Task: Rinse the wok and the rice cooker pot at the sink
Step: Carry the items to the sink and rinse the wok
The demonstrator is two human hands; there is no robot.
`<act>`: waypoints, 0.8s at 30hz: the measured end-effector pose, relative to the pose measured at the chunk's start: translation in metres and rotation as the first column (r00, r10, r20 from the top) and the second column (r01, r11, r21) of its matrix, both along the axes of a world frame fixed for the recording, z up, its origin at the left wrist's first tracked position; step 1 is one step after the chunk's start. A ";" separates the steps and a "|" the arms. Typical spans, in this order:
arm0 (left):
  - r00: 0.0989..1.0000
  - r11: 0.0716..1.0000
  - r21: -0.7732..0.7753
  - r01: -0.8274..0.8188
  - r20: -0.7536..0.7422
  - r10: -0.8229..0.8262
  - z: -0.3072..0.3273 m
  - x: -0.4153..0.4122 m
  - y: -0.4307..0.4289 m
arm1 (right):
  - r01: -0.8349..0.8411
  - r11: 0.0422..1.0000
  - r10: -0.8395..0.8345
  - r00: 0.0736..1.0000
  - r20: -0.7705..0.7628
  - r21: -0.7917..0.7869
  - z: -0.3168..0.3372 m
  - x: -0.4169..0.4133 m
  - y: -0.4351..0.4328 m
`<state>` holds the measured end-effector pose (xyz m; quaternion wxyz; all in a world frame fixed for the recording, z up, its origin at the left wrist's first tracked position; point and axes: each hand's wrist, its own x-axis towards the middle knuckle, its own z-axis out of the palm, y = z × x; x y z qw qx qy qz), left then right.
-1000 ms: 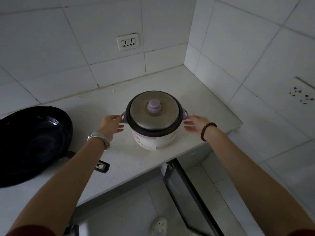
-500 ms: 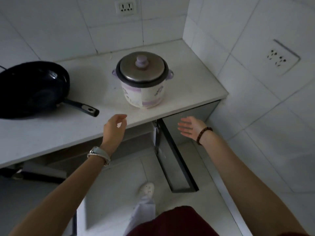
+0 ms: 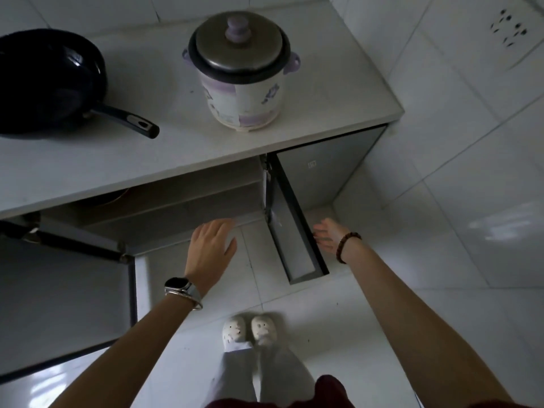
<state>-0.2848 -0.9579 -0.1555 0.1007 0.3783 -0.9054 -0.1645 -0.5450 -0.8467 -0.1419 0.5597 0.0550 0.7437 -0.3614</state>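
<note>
A white and lilac rice cooker (image 3: 242, 69) with a metal lid stands on the white counter (image 3: 164, 154). To its left lies a black wok (image 3: 44, 83), handle pointing right. My left hand (image 3: 210, 248) hovers open, fingers spread, below the counter in front of the open cabinet. Beside the open cabinet door (image 3: 297, 231) my right hand (image 3: 328, 235) is held with straight fingers at the door's outer face; whether it touches is unclear. Neither hand holds anything. No sink is in view.
A second cabinet door (image 3: 59, 290) stands open at the left. White tiled walls enclose the corner, with a socket (image 3: 512, 28) on the right wall. My feet (image 3: 250, 331) stand on the tiled floor below the cabinet.
Both hands left the rice cooker's sides and dropped below the counter. The view tilted down; the left hand now faces the cabinet opening, and the right reaches the open door.
</note>
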 end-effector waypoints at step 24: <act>0.950 0.949 0.010 -0.314 -0.001 0.314 0.009 0.116 -0.047 | -0.098 0.994 0.091 0.989 0.118 0.053 -0.003 0.091 -0.054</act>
